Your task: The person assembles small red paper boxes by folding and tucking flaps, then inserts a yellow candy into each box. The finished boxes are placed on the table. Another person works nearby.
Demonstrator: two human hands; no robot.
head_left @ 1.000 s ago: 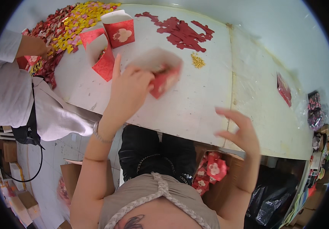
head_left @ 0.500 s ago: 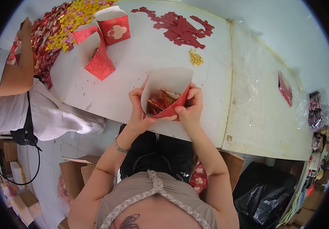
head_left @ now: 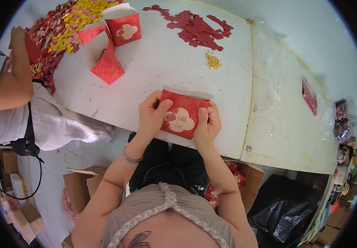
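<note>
Between my hands, over the table's near edge, is a red paper gift bag with a pale flower-shaped patch on its front. My left hand grips its left side, thumb on the front and fingers behind. On the right side my right hand has the same hold. The bag's top edges lie close together with a narrow gap, so its contents are hidden. Farther off lie a heap of dark red cut-out strips and a small pile of gold fasteners.
Open red bags stand at the back left, near a large heap of yellow, pink and red wrapped sweets. At left, a co-worker's arm reaches beside that heap. Below the table sit a cardboard box and a black plastic bag.
The held bag's wide mouth has been pressed nearly flat, and its patterned front has turned up into view. Both thumbs now lie on that front. The co-worker's forearm has shifted.
</note>
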